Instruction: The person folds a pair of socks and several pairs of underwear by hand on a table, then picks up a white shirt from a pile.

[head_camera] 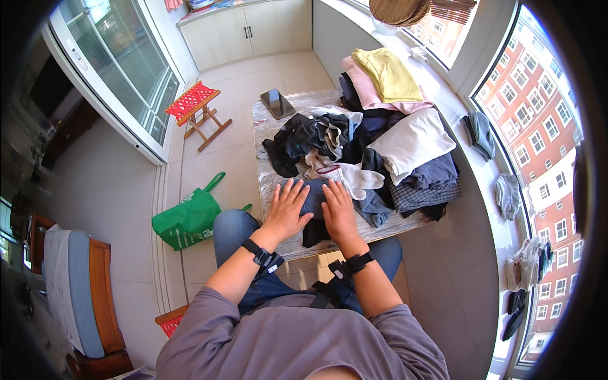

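Both palms face down on a dark blue-grey piece of cloth (313, 198), which lies at the near side of a small wood-grain table (294, 249). My left hand (285, 209) covers its left end, fingers spread. On its right end rests my right hand (339, 211), fingers slightly apart. What the cloth is, I cannot tell, as the hands hide much of it. Just beyond are white socks (358, 179), one with a dark red cuff. A grey-blue sock (374, 209) lies right of my right hand, and a black cloth (315, 232) sits between my wrists.
A heap of dark socks (308, 137) and folded clothes (411, 142) stand farther back on the table. A smartphone (277, 103) lies at its far left corner. On the floor are a green bag (187, 221) and a folding stool (199, 111). Sock piles (507, 195) line the windowsill.
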Demonstrator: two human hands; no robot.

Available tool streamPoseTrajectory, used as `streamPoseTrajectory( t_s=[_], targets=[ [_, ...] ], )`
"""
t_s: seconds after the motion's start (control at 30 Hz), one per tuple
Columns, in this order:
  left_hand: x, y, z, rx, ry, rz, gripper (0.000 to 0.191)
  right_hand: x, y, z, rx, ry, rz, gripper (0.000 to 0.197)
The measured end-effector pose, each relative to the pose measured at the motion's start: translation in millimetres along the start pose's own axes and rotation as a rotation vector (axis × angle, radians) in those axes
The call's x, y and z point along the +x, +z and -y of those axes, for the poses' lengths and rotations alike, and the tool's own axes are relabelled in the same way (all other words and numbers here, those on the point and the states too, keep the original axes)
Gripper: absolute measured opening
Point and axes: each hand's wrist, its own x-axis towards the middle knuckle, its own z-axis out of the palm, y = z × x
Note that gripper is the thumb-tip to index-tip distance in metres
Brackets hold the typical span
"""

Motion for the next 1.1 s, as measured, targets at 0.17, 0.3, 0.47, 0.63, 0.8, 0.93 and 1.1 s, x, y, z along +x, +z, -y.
streamPoseTrajectory(
  t_s=[0.17,0.3,0.47,0.63,0.8,0.93,1.1],
  targets=[
    [5,-7,-13,-0.032,0.2,0.015,0.074,-14,-14,4,0.161,0.096,-0.097,0.034],
    [2,1,-11,-0.024,0.146,0.015,0.071,-29,-3,17,0.267,0.059,-0.026,0.03],
    [15,21,-3,0.147,0.233,-0.039,0.056,-39,-3,10,0.296,0.193,0.001,0.032],
    [30,17,-21,0.121,0.258,0.01,0.055,-48,-7,-3,0.292,0.239,-0.039,0.033],
    [36,21,-10,0.092,0.257,-0.069,0.043,-48,-8,-3,0.291,0.237,-0.002,0.036],
    [43,-6,0,-0.385,-0.161,-0.095,0.025,-40,-16,0,0.366,0.259,-0.003,0.04],
    [48,-35,13,-1.348,-0.387,-0.083,0.027,-28,-29,2,0.611,0.428,-0.057,0.052]
  ],
)
